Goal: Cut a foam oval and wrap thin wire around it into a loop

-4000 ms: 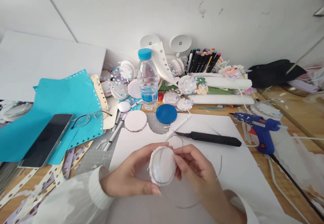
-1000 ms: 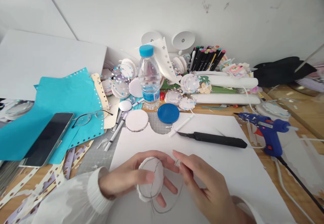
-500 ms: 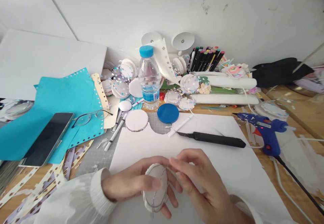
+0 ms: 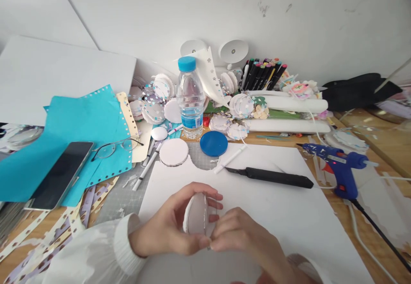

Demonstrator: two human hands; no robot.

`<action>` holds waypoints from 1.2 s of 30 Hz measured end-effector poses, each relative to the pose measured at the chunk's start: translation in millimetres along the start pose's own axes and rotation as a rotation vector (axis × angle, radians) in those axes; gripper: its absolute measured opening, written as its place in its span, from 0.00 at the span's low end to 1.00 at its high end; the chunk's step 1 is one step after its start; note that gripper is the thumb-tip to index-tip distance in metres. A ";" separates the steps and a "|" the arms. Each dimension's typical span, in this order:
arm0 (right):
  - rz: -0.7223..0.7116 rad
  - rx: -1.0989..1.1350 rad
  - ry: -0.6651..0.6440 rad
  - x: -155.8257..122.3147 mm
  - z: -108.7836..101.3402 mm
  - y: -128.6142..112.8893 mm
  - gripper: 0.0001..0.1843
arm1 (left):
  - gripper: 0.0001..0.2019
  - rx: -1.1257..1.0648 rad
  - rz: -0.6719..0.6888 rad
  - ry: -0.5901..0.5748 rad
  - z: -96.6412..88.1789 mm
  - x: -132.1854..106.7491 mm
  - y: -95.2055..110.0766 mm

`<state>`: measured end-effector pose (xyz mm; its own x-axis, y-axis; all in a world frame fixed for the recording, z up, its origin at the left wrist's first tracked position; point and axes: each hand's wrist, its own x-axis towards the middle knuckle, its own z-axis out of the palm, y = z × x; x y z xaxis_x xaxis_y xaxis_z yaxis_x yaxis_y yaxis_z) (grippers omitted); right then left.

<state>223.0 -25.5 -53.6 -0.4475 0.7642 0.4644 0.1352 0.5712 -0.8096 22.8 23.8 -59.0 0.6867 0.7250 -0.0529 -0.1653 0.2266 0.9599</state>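
Observation:
My left hand [image 4: 167,228] grips a white foam disc [image 4: 194,214] between thumb and fingers, turned nearly edge-on, above a large white foam sheet [image 4: 272,207]. A thin wire runs along the disc's rim. My right hand [image 4: 239,237] is closed in a pinch at the disc's lower edge, on the wire there. Both hands sit near the bottom centre of the view, and white sleeves cover both wrists.
A black craft knife [image 4: 272,177] and a white pen [image 4: 229,159] lie beyond the hands. A blue glue gun [image 4: 338,164] rests at right with its cord. Water bottle [image 4: 190,100], blue lid [image 4: 213,143], another foam disc [image 4: 174,152], phone [image 4: 61,174], glasses [image 4: 114,147], teal paper [image 4: 80,125] and markers [image 4: 265,74] crowd the back and left.
The disc has turned from flat-facing to nearly edge-on in my left hand. My right hand has moved from open fingers beside it to a pinch at its lower edge.

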 end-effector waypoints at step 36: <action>-0.071 -0.045 -0.019 4.9 -8.3 0.6 0.11 | 0.26 -0.190 -0.171 -0.109 -7.6 -0.6 7.7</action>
<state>228.2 -18.9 -48.8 -0.4738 0.7161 0.5126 0.1419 0.6365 -0.7581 15.8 30.0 -53.6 0.7863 0.5939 -0.1704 -0.1630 0.4654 0.8700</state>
